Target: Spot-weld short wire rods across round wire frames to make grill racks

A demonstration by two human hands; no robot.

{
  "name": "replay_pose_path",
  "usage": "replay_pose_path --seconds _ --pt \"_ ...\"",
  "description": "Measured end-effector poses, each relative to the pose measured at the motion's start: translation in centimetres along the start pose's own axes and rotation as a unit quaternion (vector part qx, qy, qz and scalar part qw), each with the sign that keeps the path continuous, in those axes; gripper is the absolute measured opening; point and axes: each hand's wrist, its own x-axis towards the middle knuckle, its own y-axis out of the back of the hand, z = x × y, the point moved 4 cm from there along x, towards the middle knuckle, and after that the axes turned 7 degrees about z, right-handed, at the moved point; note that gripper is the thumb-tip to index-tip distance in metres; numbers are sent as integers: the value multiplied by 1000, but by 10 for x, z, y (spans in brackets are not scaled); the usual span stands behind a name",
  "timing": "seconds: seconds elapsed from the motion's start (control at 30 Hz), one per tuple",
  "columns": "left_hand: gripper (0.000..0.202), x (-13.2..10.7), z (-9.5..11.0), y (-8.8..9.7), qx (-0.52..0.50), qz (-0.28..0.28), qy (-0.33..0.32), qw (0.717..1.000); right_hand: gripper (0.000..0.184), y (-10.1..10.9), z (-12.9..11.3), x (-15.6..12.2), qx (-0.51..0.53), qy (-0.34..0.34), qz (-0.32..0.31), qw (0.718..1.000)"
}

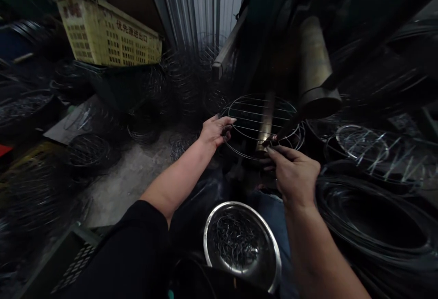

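A round wire rack (251, 110), a ring crossed by thin parallel rods, is held level in front of me. My left hand (216, 130) grips its left rim, thumb on top and fingers curled below. At the near right rim, my right hand (294, 169) is closed in a pinch; whatever lies between its fingertips is too small to make out. Close to those fingertips, a dark pointed arm meets a brass-coloured post (266, 128) at the rack's edge. A steel bowl (208, 239) of short bent wire pieces (236, 239) sits below, by my lap.
A thick brass-coloured cylinder (316, 57) of a machine hangs at upper right. Coiled black wire (372, 230) and wire racks (362, 146) lie on the right. Back left, a yellow crate (112, 37) rests on a dark bin (112, 85). Stacked wire rings (185, 80) stand ahead.
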Motion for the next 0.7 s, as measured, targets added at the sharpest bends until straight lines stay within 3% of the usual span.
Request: replay_pose_path --seconds 0.13,0.3,0.53,0.7 --pt "34 -8 2 2 1 -5 -26 1000 28 -6 3 2 -25 -1 -6 1000" --pt "35 -12 3 1 10 -33 -78 996 27 -4 9 3 39 15 12 999" --pt "38 -13 -2 0 6 -38 -71 997 25 -5 0 -3 42 48 35 997" --pt "37 -16 -2 -2 5 -36 -64 997 26 -1 9 -8 48 56 72 995"
